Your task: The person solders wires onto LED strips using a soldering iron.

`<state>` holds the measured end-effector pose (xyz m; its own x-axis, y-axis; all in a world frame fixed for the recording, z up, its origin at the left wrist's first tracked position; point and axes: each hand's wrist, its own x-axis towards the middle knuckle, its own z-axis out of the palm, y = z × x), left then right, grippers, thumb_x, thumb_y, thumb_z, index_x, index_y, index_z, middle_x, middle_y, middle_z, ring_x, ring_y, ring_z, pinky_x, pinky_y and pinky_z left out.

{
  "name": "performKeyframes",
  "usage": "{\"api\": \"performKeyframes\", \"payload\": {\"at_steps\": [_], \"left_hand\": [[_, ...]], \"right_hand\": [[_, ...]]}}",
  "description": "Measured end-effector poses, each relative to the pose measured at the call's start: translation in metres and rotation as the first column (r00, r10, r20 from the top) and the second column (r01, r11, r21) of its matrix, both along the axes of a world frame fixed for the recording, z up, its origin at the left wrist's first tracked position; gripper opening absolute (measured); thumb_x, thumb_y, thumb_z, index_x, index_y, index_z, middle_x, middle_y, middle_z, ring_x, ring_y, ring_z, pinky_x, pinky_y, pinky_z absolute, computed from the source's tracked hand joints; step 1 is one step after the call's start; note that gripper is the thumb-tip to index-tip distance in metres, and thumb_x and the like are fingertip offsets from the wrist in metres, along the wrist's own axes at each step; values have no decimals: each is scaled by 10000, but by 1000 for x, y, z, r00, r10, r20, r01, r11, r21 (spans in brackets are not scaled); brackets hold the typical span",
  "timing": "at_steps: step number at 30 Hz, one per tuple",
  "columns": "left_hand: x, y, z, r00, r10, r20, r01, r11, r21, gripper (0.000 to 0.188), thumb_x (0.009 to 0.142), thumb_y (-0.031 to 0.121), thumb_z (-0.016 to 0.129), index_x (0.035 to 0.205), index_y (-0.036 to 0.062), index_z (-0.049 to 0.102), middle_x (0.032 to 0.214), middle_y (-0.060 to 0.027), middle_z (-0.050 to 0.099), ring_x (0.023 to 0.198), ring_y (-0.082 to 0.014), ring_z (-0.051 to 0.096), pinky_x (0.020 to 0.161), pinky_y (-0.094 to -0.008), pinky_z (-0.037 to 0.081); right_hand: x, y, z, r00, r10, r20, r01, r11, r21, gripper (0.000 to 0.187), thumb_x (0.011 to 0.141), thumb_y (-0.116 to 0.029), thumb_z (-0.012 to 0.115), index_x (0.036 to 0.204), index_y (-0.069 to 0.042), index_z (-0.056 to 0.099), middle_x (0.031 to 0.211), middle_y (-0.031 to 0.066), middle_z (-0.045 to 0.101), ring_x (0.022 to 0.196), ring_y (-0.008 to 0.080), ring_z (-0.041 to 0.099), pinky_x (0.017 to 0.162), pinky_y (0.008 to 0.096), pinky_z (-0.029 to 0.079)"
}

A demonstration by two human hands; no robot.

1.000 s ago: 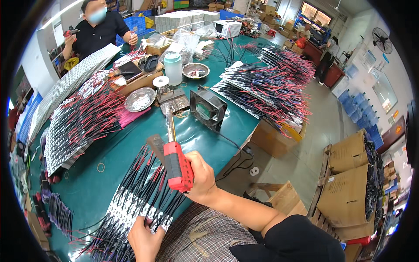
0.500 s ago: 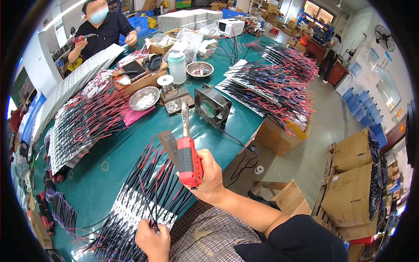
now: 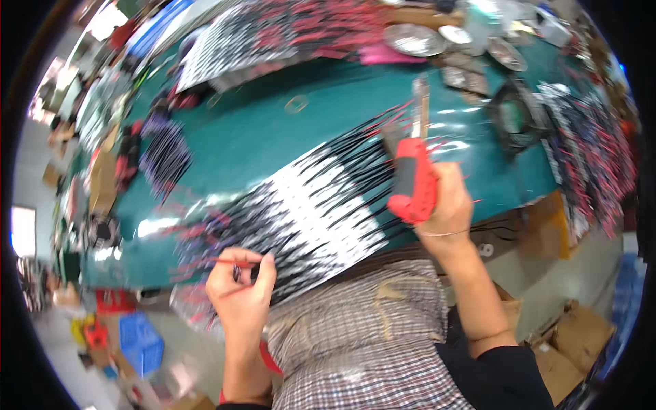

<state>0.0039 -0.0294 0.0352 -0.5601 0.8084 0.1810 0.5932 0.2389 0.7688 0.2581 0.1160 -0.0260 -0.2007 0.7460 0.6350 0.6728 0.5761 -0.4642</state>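
Note:
My right hand [image 3: 447, 205] is closed round the grip of a red and black soldering gun [image 3: 413, 181], its metal barrel pointing away from me. Below the gun lies a sheet of white boards [image 3: 307, 212] with rows of black, red and purple wires, along the near table edge. My left hand [image 3: 239, 290] is at the sheet's left end, thumb and fingers pinched on a thin red wire [image 3: 225, 261]; motion blur hides the exact grip. A flat brownish blade-like piece [image 3: 392, 137] shows beside the gun's barrel.
Across the green table [image 3: 239, 150] lies a larger wired sheet [image 3: 273, 34]. A metal dish [image 3: 413, 39], a black fan [image 3: 516, 116] and more wired boards [image 3: 588, 143] are to the right. Wire bundles [image 3: 164, 160] lie at the left. A blue crate [image 3: 140, 342] stands on the floor.
The view has swung left and down. My left hand has moved from the sheet's near edge to the wires at its left end. My right hand still holds the soldering gun.

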Motion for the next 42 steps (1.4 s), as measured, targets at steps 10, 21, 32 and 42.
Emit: {"api": "performKeyframes", "payload": {"at_steps": [10,21,32,42], "left_hand": [[-18,-41,54,841,225,-492,-261,965,-5,366,685,57,858,996,47,666,683,46,388,593,-75,284,539,-232,242],[98,2,8,547,-640,-539,520,765,-380,360,860,129,641,1181,-35,647,844,-51,594,502,-92,545,419,-245,408],[65,-36,-18,203,-704,-681,138,709,-692,408,920,210,581,1223,-55,652,1397,-320,515,399,-26,425,369,-213,353],[79,23,-3,558,-551,-620,372,834,-407,280,750,102,644,1005,-9,675,704,-48,563,526,-141,618,422,-271,478]], "right_hand": [[-17,-3,-10,999,22,48,-20,999,-42,506,657,38,778,1092,-29,530,951,122,575,836,342,590,716,397,492],[-17,-8,-8,999,6,48,-3,997,-75,558,619,38,788,1110,-53,540,962,110,582,841,336,598,720,400,494],[-12,-6,-8,999,9,44,-4,995,-104,527,663,17,790,1125,-44,544,999,112,613,873,334,612,757,391,502],[-15,-6,-11,999,-4,44,8,995,-102,518,667,7,783,1124,-52,545,993,113,609,870,343,609,753,401,502]]}}
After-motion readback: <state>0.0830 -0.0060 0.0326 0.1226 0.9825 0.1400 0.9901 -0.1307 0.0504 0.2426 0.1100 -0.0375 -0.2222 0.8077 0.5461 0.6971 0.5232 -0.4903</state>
